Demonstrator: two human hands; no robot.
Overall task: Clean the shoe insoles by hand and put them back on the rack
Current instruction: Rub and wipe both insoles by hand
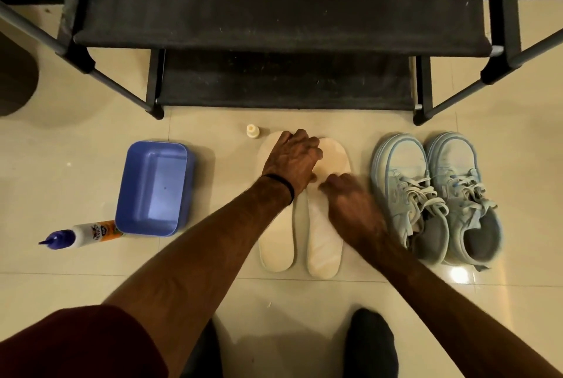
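Left of my cream insoles (304, 225) sit a blue-violet tub (152, 188) and a white bottle (82, 234) with a blue nozzle, pale blue sneakers (435, 194) to their right, a black rack (280, 27) beyond.

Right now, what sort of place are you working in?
Probably a home entryway or shoe corner: a black shoe rack on a tiled floor, and pale blue sneakers beside two insoles.

Warm, dimmish indoor light from overhead gives the tiled floor (91, 280) a yellow cast. A bright glare spot sits on the glossy tile near the sneakers (438, 194). Soft shadows fall beside the blue tub (152, 188). The right hand (350, 203) is motion-blurred. The wide lens bends the rack (274, 20) poles outward at the edges
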